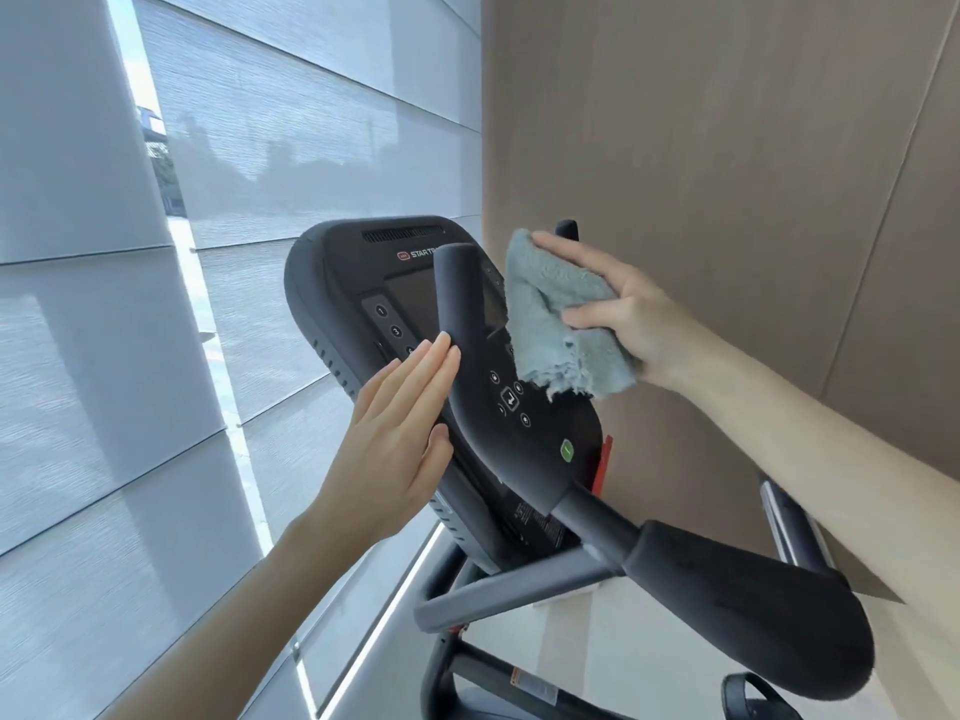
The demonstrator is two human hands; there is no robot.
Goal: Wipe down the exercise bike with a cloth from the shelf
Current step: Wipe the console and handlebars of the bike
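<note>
Gripping the soft, limp cloth (563,324) bunched, the right hand (631,314) apparently wipes the console (415,283); the left hand (400,439) rests flat, fingers straight, on the handlebar (467,324).

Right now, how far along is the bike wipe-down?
Done: the grey cloth is fetched, held by the right hand. In hand: wiping the right side of the console, while the left hand rests flat against the handlebar. Left, likely: handlebar, elbow pad, frame; nothing shows they've been wiped.
</note>
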